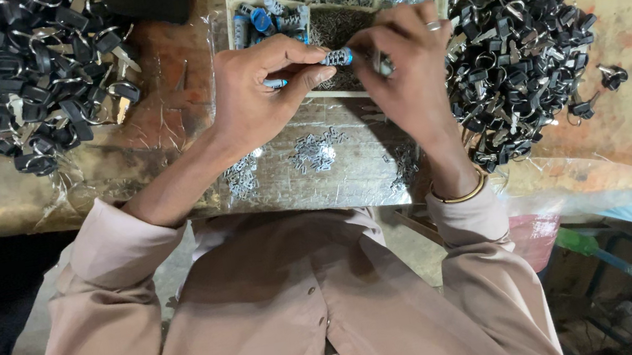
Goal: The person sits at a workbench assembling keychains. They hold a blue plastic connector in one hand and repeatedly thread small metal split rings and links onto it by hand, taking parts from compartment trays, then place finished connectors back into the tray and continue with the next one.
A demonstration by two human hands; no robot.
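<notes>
Beige shirt sleeves (145, 309) fill the lower frame. At upper centre, we pinch a small ridged metal cylinder (335, 58) with a blue tip between our left hand (259, 95) and right hand (398, 59), both grips pressed on it, its long axis lying left-right. Beneath sits a compartmented tray (345, 92) of tiny silvery parts on the foil-covered tabletop (332, 175), flanked by heaps of black-headed keys (518, 34).

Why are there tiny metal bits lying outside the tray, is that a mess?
Yes, a bit. Small heaps of metal bits lie loose on the shiny sheet, outside the tray that holds the rest in compartments. One black key also sits apart from its pile. The hands hold a small blue-tipped cylinder between them.
</notes>
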